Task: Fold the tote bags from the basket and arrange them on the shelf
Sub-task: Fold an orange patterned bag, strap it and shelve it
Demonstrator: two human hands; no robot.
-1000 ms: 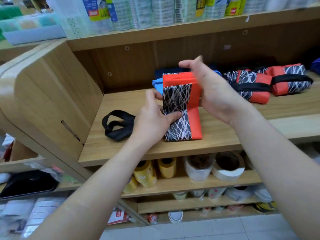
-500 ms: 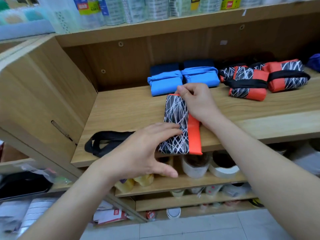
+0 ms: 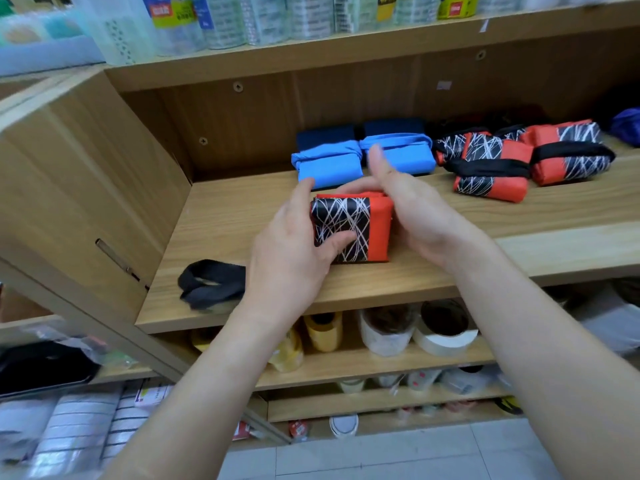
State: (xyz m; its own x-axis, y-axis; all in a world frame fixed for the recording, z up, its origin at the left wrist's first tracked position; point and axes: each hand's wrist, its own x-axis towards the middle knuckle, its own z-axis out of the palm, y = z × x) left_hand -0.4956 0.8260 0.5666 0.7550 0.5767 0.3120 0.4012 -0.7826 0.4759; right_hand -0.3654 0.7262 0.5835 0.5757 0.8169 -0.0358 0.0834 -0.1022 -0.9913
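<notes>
A folded tote bag (image 3: 360,226), red with a black panel of white lines, sits on the wooden shelf (image 3: 242,216) near its front. My left hand (image 3: 294,251) grips its left side, thumb on the patterned face and fingers behind. My right hand (image 3: 412,209) holds its right side, thumb raised and fingers hidden behind the bag. The bag's black handles (image 3: 211,284) trail to the left along the shelf's front edge. Behind lie two folded blue bags (image 3: 329,164) (image 3: 401,155) and two wrapped red and black bags (image 3: 491,171) (image 3: 571,150).
A wooden side panel (image 3: 93,188) closes the shelf on the left. Tape rolls (image 3: 443,327) and yellow rolls (image 3: 323,329) fill the shelf below. Packaged goods (image 3: 242,19) line the shelf above. A purple item (image 3: 627,128) sits at the far right.
The bag lay long and flat along the shelf; it is now folded over into a shorter, thicker packet. Both hands have closed in on its sides, and the handles slid right.
</notes>
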